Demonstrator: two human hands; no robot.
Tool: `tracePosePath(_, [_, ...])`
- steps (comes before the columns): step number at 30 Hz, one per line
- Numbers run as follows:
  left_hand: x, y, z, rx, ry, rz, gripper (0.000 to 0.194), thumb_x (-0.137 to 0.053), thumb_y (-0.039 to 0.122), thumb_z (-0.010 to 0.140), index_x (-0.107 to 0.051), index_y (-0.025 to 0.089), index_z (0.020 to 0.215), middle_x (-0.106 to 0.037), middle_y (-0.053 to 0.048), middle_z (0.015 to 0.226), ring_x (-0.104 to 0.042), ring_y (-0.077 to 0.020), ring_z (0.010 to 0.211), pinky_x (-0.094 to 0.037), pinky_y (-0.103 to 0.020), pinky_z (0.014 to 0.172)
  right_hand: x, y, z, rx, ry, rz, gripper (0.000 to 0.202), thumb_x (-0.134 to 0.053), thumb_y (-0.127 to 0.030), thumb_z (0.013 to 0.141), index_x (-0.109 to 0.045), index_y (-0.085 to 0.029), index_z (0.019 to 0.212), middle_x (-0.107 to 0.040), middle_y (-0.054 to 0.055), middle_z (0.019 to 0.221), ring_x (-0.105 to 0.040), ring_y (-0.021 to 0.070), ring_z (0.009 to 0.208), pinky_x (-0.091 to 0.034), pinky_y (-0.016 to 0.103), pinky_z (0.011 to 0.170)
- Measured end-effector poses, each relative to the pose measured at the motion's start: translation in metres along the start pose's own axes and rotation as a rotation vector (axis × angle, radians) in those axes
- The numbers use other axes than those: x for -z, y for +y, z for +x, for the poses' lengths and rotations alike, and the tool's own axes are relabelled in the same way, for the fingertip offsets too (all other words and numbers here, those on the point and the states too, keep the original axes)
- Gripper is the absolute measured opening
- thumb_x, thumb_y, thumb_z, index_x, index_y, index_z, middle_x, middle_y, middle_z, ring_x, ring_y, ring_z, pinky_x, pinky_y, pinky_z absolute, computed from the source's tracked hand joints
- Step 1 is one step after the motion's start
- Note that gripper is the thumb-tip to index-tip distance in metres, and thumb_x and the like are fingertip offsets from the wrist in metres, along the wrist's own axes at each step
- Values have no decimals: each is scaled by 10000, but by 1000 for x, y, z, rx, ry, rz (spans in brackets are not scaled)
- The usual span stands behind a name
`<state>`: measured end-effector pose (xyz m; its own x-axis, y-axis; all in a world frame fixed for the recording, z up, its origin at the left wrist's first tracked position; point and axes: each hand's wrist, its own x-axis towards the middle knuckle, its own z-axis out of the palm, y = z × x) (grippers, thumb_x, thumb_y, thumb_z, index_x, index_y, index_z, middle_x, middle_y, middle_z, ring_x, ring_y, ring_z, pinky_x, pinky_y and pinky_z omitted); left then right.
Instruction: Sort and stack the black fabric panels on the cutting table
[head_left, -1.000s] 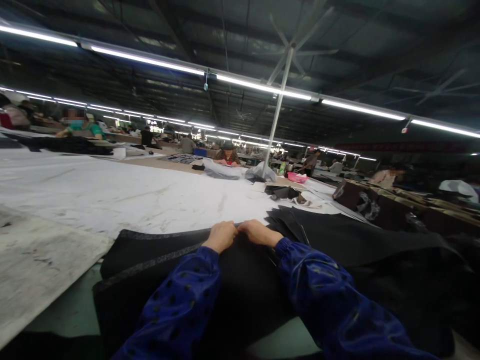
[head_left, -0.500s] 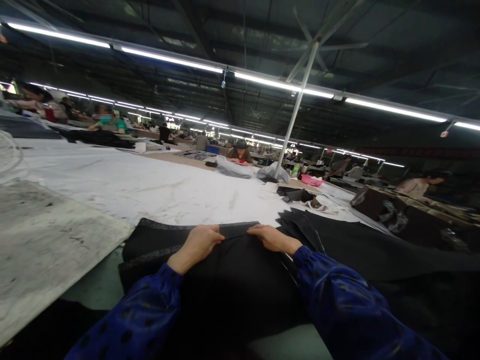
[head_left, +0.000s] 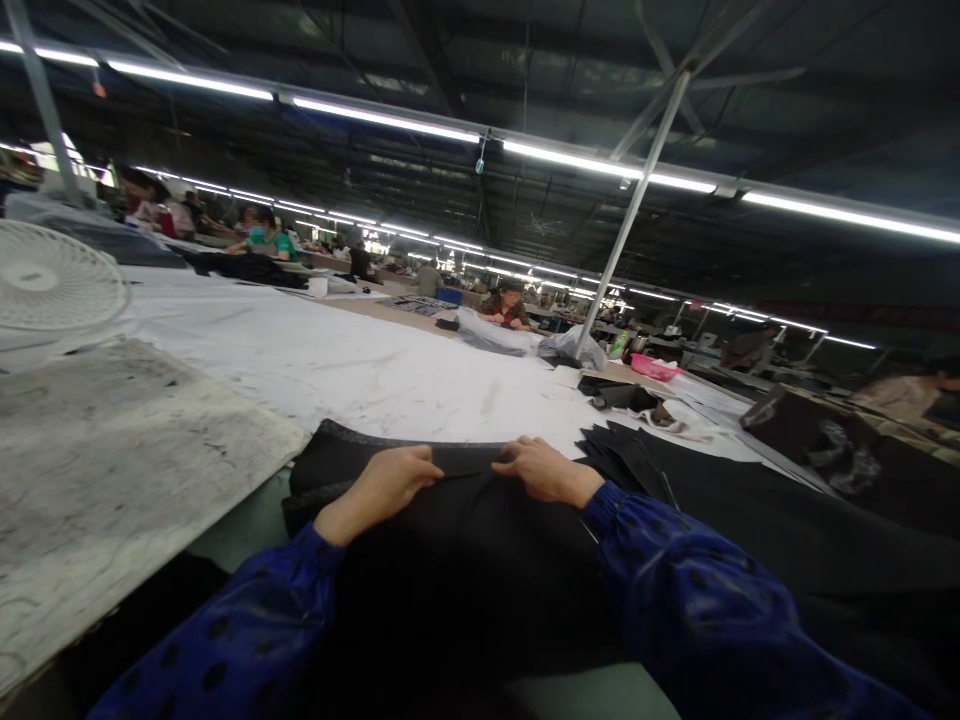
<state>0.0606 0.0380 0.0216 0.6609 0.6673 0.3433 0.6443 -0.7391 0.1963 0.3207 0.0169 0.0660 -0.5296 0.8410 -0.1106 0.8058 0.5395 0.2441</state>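
A piece of black fabric (head_left: pixel 465 560) hangs over the near table edge, its far side lying on the white tabletop cover (head_left: pixel 360 370). My left hand (head_left: pixel 395 484) pinches the fabric's upper edge between thumb and fingers. Close by on the right, my right hand (head_left: pixel 541 470) grips the same edge, thumb towards the left hand. A short straight stretch of edge runs between the two hands. Under the left wrist, greyish trim shows along other dark layers. Blue dotted sleeves cover both forearms.
A stack of black cut pieces (head_left: pixel 720 490) lies right. On the left are a stained pale board (head_left: pixel 127 470) and a white fan (head_left: pixel 52 280). Beyond stand a metal pole (head_left: pixel 634 220), a pink basin (head_left: pixel 654 367) and plastic bags (head_left: pixel 495 332). Several people work farther back.
The view has swung left, bringing more of the fan into sight. My right hand's fingers have shifted and now bunch higher over the fabric edge. The left hand keeps its pinch.
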Motion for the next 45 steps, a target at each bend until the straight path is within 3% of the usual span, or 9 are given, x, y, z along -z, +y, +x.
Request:
tracePosePath(4, [-2,-2,-12,-100,66,135,301,-440,165,906,-692,270,1032,-630,-28,917,-577,-146,809,-394,-252,731,1,-9,8,23,4,90,410,-437,-52,827,-642,-155,1167,-611,131,1030,-586,211,914,-443,282,757])
tracePosePath(8, [-2,-1,-12,-157,69,201,313,-435,140,900,-688,265,1035,-626,-39,928,-573,-155,812,-391,-280,759,11,-20,9,62,-62,42,695,-431,14,747,-472,-295,1367,-587,90,983,-586,195,882,-433,281,734])
tracePosePath(12, [7,-12,-26,-107,63,79,298,-441,162,904,-701,274,998,-627,-22,900,-583,-135,788,-401,-238,718,23,-33,11,51,-125,-31,725,-394,-8,778,-385,-361,1410,-570,81,892,-581,185,755,-429,291,667])
tracePosePath(20, [13,-29,-58,-84,175,56,293,-427,191,916,-703,237,1005,-622,-37,890,-591,-149,810,-432,-243,718,29,-58,23,150,-43,-32,524,-432,2,772,-587,-163,1245,-576,140,1036,-563,204,884,-443,287,734])
tracePosePath(28, [18,-43,-81,-101,247,27,314,-390,173,933,-686,230,1021,-606,-31,878,-583,-133,779,-440,-231,693,51,-84,26,152,-160,-96,757,-416,23,762,-316,-259,1457,-606,110,937,-574,213,879,-444,293,726])
tracePosePath(31, [16,-49,-91,-136,294,128,328,-378,141,923,-679,230,1017,-603,-39,897,-569,-144,774,-437,-261,707,53,-89,33,137,-198,-44,702,-424,5,775,-380,-245,1429,-602,122,969,-576,224,887,-454,303,722])
tracePosePath(36, [15,-47,-93,-171,313,262,352,-402,67,872,-669,237,1026,-597,-45,902,-548,-158,781,-434,-291,719,52,-102,45,198,-92,-11,533,-435,-26,798,-549,-192,1291,-559,135,1025,-564,200,852,-465,297,731])
tracePosePath(41, [20,-47,-92,-104,286,143,310,-406,154,905,-670,236,1045,-604,-38,891,-582,-148,790,-465,-260,708,53,-119,49,154,-95,-80,666,-390,-81,864,-282,-385,1446,-517,129,1037,-561,238,873,-470,383,736])
tracePosePath(45, [16,-59,-105,58,331,-13,305,-479,379,904,-645,235,1115,-651,-38,1029,-621,-178,955,-497,-256,824,44,-115,44,102,-31,-28,586,-398,-196,913,-283,-473,1417,-478,119,1083,-527,275,935,-475,404,705])
